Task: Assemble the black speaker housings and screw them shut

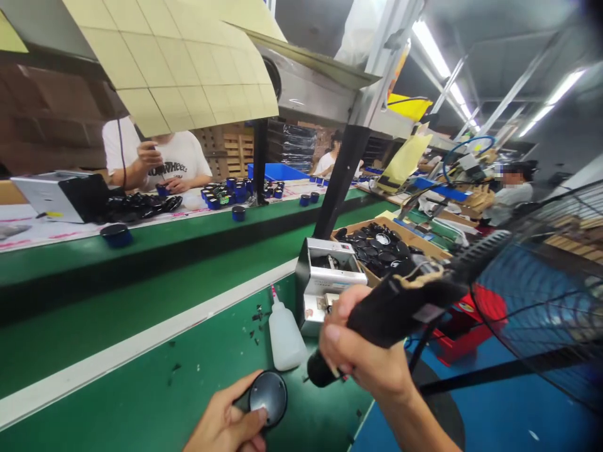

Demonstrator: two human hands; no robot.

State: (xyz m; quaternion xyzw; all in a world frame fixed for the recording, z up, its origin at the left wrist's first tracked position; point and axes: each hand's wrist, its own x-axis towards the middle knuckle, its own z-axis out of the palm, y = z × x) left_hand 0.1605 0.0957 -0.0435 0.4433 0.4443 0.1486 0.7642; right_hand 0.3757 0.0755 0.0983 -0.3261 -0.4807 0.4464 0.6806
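My left hand point(227, 422) pinches a round black disc-shaped part point(268, 395) at the bottom of the view, just above the green bench surface point(155, 383). My right hand point(363, 351) is wrapped around a black electric screwdriver point(400, 307), which slants down to the left, its tip point(315, 374) close beside the disc. The tool's ribbed rear end and cable run up toward the right. A white squeeze bottle point(285, 339) with a pink nozzle stands just behind the disc.
A small metal box device point(326, 279) sits behind the bottle, and a cardboard box of black round parts point(384, 246) lies beyond it. A wire fan guard point(551, 295) fills the right. Across the green conveyor point(141, 263) another person handles blue and black parts.
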